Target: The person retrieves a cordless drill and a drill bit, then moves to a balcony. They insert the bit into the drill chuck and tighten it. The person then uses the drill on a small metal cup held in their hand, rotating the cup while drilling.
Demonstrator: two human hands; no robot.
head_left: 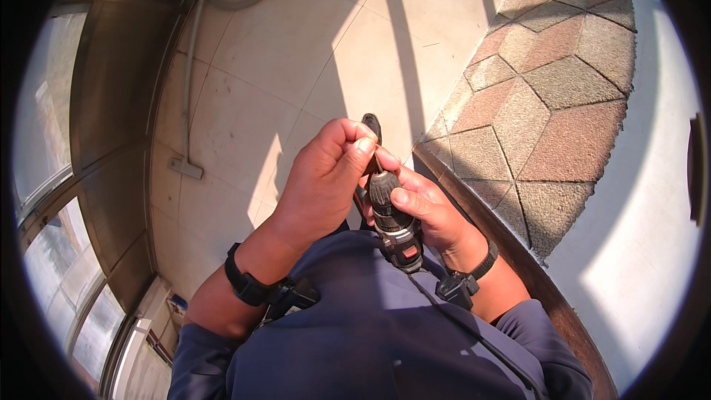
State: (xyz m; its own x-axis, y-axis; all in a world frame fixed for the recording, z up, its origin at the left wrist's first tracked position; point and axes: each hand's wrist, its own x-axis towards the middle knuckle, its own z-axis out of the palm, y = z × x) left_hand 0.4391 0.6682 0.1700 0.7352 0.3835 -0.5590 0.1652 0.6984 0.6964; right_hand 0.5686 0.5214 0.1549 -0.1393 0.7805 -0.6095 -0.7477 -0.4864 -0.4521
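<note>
A black and grey drill [397, 233] lies upright before my torso, its chuck pointing away from me and its cord trailing down to the right over my clothing. Around the chuck end is my right hand [426, 211], closed, with the thumb pressed along its side. My left hand [335, 159] pinches at the tip of the chuck, thumb against forefinger. A thin piece, looking like a drill bit [380, 162], shows between the fingers and the chuck; most of it is hidden. Just beyond the fingertips is a dark rounded shape [372, 124] that I cannot make out.
Pale floor tiles [274, 44] carry strips of sun and shadow. A patterned rug [548, 96] lies to the right behind a brown raised edge [511, 267]. At far left stand dark-framed glass panels [63, 252]. A grey pole with a flat head [187, 168] rests near them.
</note>
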